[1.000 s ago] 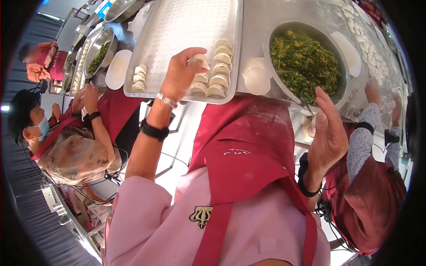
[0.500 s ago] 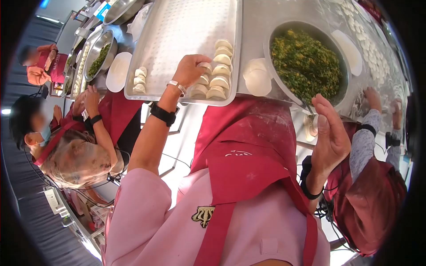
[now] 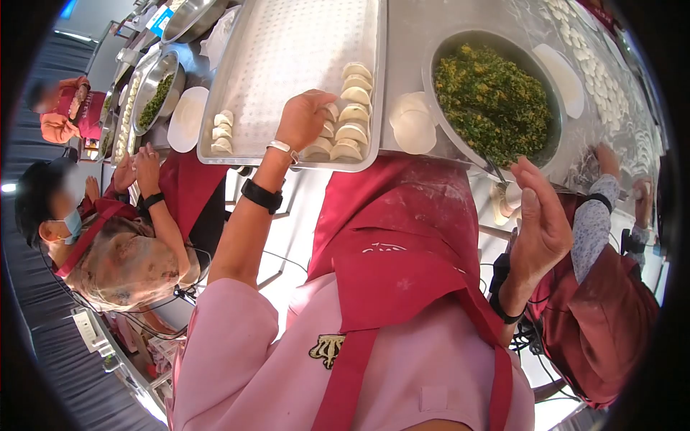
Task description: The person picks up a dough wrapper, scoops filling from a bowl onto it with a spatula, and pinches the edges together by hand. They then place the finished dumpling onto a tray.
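Note:
My left hand is over the metal tray, its fingers closed on a pale folded dumpling beside the rows at the tray's right side. More dumplings lie close together there, and a small group sits at the left edge. My right hand is raised just in front of the large metal bowl of chopped green and yellow filling. Its fingers are stretched and slightly curved, with nothing visible in them. A dark utensil handle leans on the bowl's near rim. Round wrappers lie between tray and bowl.
A person in a red apron stands at the left, near another filling bowl and a white oval plate. A co-worker's hand rests on the floured table at the right, near many small dough pieces.
The tray and bowl have shifted slightly left in view. My left hand remains at the same dumpling, and my right hand has moved slightly down and right in view.

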Action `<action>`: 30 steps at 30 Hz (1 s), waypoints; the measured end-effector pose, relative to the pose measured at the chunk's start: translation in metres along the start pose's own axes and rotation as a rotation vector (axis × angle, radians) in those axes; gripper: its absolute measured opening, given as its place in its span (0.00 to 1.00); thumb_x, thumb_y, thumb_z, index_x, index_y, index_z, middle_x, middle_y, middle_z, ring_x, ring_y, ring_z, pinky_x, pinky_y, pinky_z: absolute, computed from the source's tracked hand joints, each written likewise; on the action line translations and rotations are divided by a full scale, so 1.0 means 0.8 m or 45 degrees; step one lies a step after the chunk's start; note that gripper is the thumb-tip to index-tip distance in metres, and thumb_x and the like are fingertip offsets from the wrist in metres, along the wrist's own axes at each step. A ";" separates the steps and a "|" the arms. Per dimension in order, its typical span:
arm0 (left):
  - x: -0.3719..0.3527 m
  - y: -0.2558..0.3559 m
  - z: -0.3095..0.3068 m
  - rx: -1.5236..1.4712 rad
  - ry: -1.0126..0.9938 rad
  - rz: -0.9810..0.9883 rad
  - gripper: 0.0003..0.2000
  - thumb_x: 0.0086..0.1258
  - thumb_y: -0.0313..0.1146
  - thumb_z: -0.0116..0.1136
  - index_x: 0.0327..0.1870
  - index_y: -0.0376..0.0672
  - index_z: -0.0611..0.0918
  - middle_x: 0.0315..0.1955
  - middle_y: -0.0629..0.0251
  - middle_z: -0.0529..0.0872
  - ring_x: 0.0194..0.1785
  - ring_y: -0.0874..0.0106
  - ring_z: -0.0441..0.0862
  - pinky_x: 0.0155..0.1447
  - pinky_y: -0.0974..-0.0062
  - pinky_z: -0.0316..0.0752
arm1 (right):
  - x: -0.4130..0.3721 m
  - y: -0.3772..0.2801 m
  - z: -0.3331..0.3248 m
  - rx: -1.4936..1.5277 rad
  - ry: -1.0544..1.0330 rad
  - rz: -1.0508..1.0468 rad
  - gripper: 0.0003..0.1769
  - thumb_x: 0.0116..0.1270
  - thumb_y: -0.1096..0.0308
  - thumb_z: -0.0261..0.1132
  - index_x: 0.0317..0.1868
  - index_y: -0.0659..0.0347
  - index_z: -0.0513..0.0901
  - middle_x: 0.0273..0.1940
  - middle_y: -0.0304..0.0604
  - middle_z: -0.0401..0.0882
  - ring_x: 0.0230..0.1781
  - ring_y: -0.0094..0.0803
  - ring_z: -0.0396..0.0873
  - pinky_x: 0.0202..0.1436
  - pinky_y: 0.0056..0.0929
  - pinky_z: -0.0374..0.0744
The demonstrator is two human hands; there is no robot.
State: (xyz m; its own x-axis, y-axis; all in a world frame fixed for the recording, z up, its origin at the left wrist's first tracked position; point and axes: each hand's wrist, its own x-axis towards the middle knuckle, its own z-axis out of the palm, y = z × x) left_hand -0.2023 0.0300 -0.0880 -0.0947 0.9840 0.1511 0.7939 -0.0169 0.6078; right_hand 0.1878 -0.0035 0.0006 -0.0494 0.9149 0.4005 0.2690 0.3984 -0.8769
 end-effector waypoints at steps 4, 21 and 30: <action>-0.001 0.008 0.000 0.204 -0.016 0.059 0.16 0.64 0.18 0.53 0.51 0.38 0.87 0.46 0.52 0.89 0.49 0.57 0.87 0.57 0.67 0.80 | -0.001 -0.008 -0.005 -0.013 0.058 0.040 0.11 0.71 0.82 0.60 0.51 0.73 0.84 0.54 0.57 0.85 0.55 0.41 0.84 0.63 0.36 0.80; -0.055 0.205 0.086 -0.111 0.221 0.267 0.23 0.65 0.24 0.60 0.63 0.30 0.76 0.61 0.44 0.78 0.65 0.48 0.75 0.71 0.58 0.70 | -0.008 0.015 -0.013 -0.134 0.067 0.047 0.15 0.67 0.76 0.68 0.54 0.67 0.86 0.53 0.48 0.88 0.59 0.37 0.83 0.66 0.34 0.76; -0.042 0.178 0.164 0.347 0.169 0.103 0.32 0.65 0.29 0.63 0.68 0.25 0.67 0.67 0.39 0.68 0.71 0.44 0.65 0.75 0.57 0.64 | -0.009 0.039 -0.024 -0.575 -0.230 -0.073 0.33 0.55 0.74 0.75 0.63 0.61 0.79 0.63 0.48 0.81 0.68 0.48 0.75 0.74 0.44 0.69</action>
State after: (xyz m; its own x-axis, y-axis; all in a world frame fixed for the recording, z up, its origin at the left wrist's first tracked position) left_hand -0.0070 0.0178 -0.1088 -0.0883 0.9493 0.3017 0.9321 -0.0280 0.3610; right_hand 0.2148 0.0014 -0.0245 -0.2321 0.9047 0.3574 0.6493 0.4177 -0.6356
